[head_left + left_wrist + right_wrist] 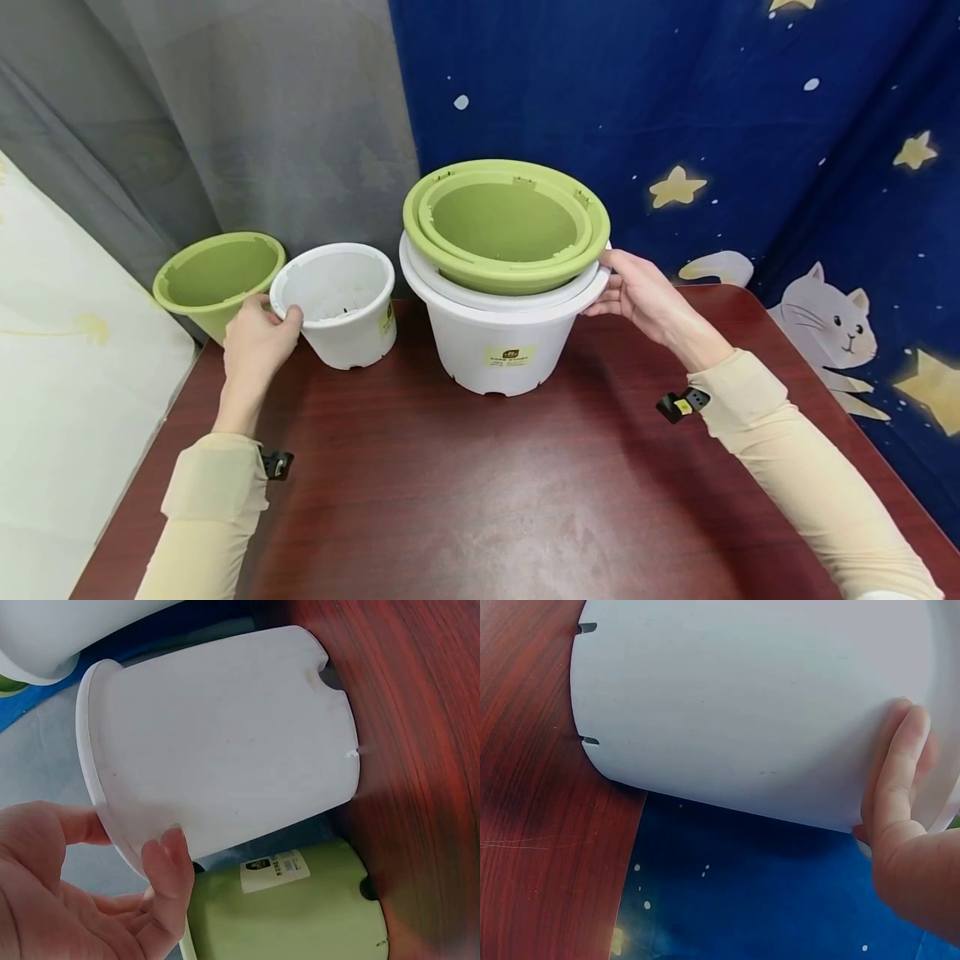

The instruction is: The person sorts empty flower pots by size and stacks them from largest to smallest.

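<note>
My left hand [258, 337] pinches the rim of a small white flowerpot [337, 333] between thumb and fingers. In the left wrist view that white pot [225, 742] stands upright, its notched base at the table. At centre is a large white flowerpot [495, 350] with a yellow label, a second white rim nested inside it and two green flowerpots [506, 271] stacked on top. My right hand [637, 292] grips its right rim. In the right wrist view, the fingers [900, 765] lie under the rim against the white wall.
Left of the small white pot stands another green flowerpot [213, 312], close to the left hand. The pots line the back of a dark red wooden table [465, 483]. Grey [285, 108] and blue star-patterned curtains [637, 92] hang behind; a pale sheet [67, 375] borders the left.
</note>
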`<state>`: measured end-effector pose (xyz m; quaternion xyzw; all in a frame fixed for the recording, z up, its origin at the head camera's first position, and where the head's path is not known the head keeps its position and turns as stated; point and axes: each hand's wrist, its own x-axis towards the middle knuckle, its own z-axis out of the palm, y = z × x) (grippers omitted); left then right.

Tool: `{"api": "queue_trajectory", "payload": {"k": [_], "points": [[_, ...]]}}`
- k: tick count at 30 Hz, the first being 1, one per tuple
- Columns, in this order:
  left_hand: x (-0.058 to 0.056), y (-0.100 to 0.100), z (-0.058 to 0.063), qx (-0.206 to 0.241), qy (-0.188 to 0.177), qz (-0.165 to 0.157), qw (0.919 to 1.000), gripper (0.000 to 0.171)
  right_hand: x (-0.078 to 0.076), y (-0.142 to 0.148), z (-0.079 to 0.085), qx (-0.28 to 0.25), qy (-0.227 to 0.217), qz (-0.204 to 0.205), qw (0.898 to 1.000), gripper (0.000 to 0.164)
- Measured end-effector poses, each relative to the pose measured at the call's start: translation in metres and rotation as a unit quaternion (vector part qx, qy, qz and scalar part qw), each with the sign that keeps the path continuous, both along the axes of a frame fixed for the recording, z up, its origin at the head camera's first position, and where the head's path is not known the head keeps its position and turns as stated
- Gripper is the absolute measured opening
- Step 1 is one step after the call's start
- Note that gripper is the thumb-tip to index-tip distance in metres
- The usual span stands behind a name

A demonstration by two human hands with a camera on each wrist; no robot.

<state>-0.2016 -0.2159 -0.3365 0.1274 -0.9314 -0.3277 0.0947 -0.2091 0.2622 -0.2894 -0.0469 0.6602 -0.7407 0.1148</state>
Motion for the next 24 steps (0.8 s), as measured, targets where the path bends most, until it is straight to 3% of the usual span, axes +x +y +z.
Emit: {"api": "queue_trajectory", "payload": {"k": [6, 14, 24], "points": [[-0.0022, 0.0025, 0.0012, 0.039, 0.018, -0.005, 0.9991, 0.056, 0.0001, -0.0003, 0.0, 0.002, -0.001, -0.002, 1.0, 0.028], [-0.0033, 0.0063, 0.0012, 0.17, 0.031, -0.019, 0.9847, 0.051, -0.0003, -0.0006, -0.0013, 0.0, 0.002, 0.003, 1.0, 0.028], [-0.0067, 0.0047, -0.0004, 0.19, 0.032, -0.027, 0.9808, 0.046, -0.0015, -0.0005, -0.002, 0.007, 0.005, 0.003, 1.0, 0.03]]}}
